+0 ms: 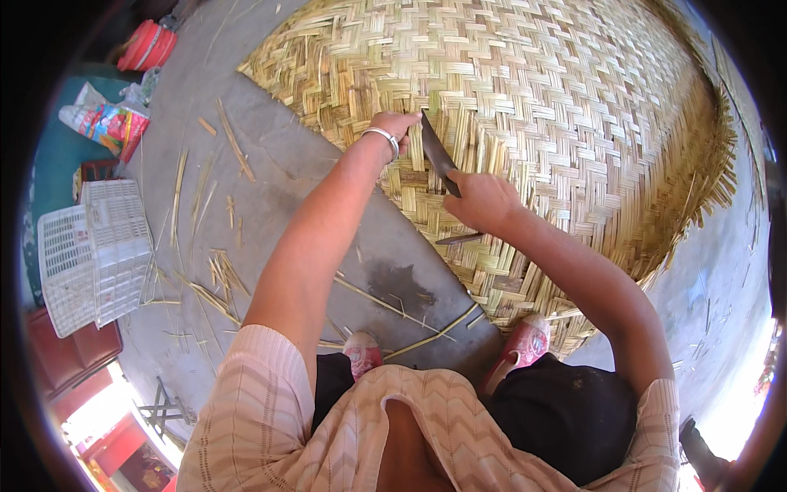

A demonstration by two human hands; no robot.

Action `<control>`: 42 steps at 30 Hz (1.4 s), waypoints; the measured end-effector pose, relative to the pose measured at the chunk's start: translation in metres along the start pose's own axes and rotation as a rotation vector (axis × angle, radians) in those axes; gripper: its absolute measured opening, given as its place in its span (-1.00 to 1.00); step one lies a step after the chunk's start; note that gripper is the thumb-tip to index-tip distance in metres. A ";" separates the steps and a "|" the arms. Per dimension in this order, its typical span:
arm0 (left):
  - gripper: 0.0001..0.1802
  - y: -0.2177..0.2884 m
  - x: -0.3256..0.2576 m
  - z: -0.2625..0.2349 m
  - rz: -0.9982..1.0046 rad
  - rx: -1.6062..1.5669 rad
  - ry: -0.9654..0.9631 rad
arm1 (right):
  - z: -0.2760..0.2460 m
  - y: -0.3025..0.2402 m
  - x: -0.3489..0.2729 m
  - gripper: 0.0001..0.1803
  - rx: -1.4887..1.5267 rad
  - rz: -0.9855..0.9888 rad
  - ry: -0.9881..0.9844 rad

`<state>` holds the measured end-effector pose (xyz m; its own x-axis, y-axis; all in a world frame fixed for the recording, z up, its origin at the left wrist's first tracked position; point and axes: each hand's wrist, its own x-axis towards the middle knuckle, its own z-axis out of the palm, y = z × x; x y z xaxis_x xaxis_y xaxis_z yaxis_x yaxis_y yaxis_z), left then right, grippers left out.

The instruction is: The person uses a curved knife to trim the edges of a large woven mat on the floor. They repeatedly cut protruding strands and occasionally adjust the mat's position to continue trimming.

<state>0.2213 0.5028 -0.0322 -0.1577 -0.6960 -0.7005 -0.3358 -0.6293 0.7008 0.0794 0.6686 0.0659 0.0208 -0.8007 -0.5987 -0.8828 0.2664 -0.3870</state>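
Note:
A large woven mat [574, 123] of pale yellow-green flat strips spreads before me. My right hand [485, 202] is wrapped round a knife with a dark, slightly curved blade [434, 146], which points up and to the left over the mat. Close to the blade's tip, my left hand [395, 129], with a pale bangle at its wrist, is closed at the mat's surface; its fingers hide what they grip. Loose strip ends [467, 139] stick up from the weave beside the blade. Below my right hand lies a dark pointed piece [461, 239]; whether it belongs to the knife I cannot tell.
Cut strips [221, 279] lie scattered over the grey floor [287, 193] at left. Farther left are a white plastic crate [94, 250], a colourful plastic bag [106, 123] and a red bucket [147, 45]. The mat's right edge [705, 180] curls up, frayed. My red shoes [526, 340] are near the mat's lower corner.

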 end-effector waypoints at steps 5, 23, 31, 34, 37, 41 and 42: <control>-0.77 0.000 0.001 -0.005 -0.123 -0.016 -0.059 | -0.003 0.005 0.011 -0.56 -0.061 -0.039 0.005; -0.35 0.016 -0.023 0.019 0.322 1.298 0.204 | -0.009 0.000 0.005 -0.63 -0.162 -0.061 -0.051; -0.33 -0.022 -0.007 0.006 0.578 1.198 0.407 | -0.007 0.026 -0.054 -0.58 -0.117 -0.015 -0.118; -0.33 -0.033 -0.001 0.006 0.659 1.192 0.389 | -0.010 0.039 -0.078 -0.51 0.042 0.015 -0.086; -0.27 -0.032 0.001 0.006 0.650 1.116 0.401 | -0.014 0.056 -0.097 -0.44 0.342 0.038 -0.053; -0.34 -0.021 -0.003 -0.003 0.592 0.861 0.303 | -0.007 0.068 -0.107 -0.45 0.959 -0.019 0.026; -0.36 -0.020 -0.007 -0.004 0.601 0.767 0.295 | -0.005 0.068 -0.108 -0.44 1.010 -0.007 0.003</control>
<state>0.2332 0.5186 -0.0409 -0.2961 -0.9467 -0.1266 -0.7978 0.1723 0.5778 0.0146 0.7706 0.1076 0.0218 -0.8051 -0.5927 -0.0724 0.5901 -0.8041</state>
